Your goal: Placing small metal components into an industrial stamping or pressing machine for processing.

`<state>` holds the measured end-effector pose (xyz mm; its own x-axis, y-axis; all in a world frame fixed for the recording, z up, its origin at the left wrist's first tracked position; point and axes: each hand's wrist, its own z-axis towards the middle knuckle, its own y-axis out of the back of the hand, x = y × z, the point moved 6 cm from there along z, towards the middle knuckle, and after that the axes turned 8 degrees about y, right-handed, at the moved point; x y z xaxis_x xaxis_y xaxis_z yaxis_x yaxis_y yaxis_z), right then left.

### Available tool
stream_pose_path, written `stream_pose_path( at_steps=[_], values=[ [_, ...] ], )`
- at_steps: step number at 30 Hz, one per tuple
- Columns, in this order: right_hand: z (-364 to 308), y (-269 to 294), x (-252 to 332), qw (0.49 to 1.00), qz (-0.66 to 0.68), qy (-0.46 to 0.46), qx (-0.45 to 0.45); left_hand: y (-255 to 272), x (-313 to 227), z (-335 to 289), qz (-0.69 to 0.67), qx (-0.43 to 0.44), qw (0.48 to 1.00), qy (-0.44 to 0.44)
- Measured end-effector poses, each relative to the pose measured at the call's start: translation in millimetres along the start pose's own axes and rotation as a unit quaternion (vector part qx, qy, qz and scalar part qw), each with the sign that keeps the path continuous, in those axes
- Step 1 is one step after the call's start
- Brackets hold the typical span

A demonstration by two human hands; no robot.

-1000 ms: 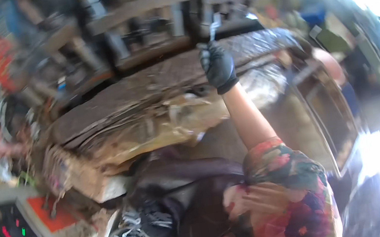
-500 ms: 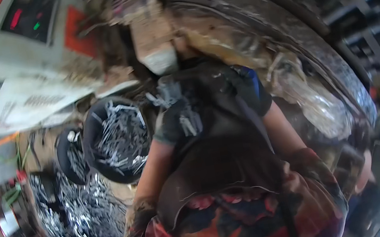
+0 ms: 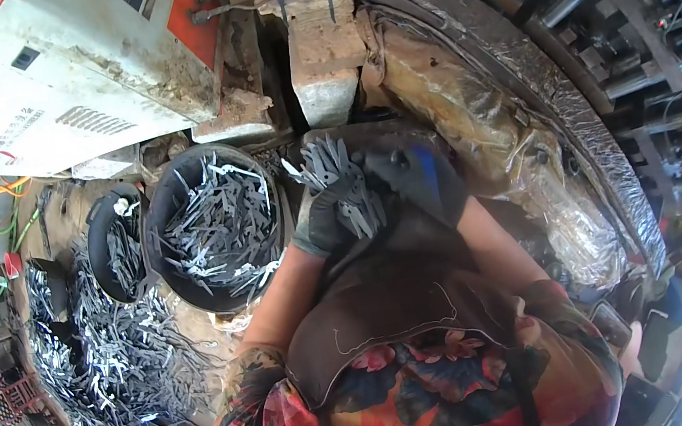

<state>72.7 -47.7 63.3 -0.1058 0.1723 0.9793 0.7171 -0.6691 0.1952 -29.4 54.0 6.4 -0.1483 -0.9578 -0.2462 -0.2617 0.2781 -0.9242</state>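
Note:
My left hand [image 3: 322, 216], in a dark glove, is wrapped round a bunch of flat grey metal pieces [image 3: 331, 165]. Their narrow ends fan out above the fingers, and more ends stick out below. Close beside the bunch on the right is my right hand [image 3: 421, 177], in a dark glove with a blue patch. Its fingers curl inward toward the metal; whatever is between them is hidden. Both hands are over my dark apron [image 3: 381, 287]. Left of my left hand stands a round black tub [image 3: 160, 275] holding many similar loose metal pieces [image 3: 225, 219].
A smaller black container [image 3: 103, 275] with metal pieces stands beyond the tub, beside a large heap of them [image 3: 126, 357]. A white cabinet [image 3: 85, 84] rises at the upper left. Ahead is a brick block [image 3: 323, 49]; crumpled plastic sheeting [image 3: 572, 219] lies on the right.
The view has shifted and become sharper. My left hand still grips the bunch, and my right hand now shows closer beside it.

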Motion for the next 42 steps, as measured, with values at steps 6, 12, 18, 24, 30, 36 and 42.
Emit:
stream_pose_path(
  at_steps=[6,12,18,24,30,36,42],
  values=[
    [-26,-8,0,0.994,-0.093,0.045,0.036,11,1,5,-0.002,-0.044,0.999,0.002],
    [-11,-5,-22,0.996,0.08,0.028,0.038,37,7,8,-0.029,-0.052,0.998,-0.008],
    [-37,-1,23,0.971,-0.164,0.17,0.026,43,8,15,0.003,-0.042,0.999,0.0],
    [-36,-10,36,0.966,-0.116,0.178,0.149,42,8,19,0.051,-0.079,0.994,-0.05],
    [-52,1,40,0.914,-0.23,0.334,-0.012,48,0,22,0.124,-0.15,0.976,-0.095],
    [-33,-1,-1,0.977,-0.106,0.182,0.021,46,4,25,-0.136,-0.048,0.99,0.005],
    [-7,12,-19,0.981,0.046,-0.182,0.051,59,-17,20,-0.168,-0.058,0.984,-0.012]
  ],
)
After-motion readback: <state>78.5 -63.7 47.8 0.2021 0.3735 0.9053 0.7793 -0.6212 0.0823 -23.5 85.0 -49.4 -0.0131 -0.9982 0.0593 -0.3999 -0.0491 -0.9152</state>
